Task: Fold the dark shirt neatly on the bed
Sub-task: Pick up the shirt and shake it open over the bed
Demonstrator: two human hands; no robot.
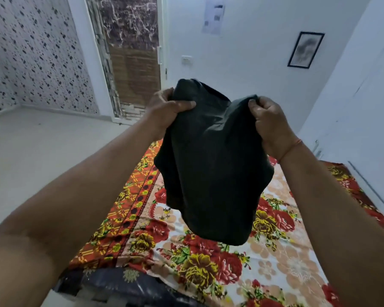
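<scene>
forearms (60,196) | hands (217,114) gripping dark shirt (211,165) | above bed (275,262)

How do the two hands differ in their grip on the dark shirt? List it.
The left hand bunches cloth with its thumb laid across the front; the right hand pinches an edge at its fingertips. The right wrist wears an orange thread; the left is bare. Both hold the dark shirt above the bed.
</scene>
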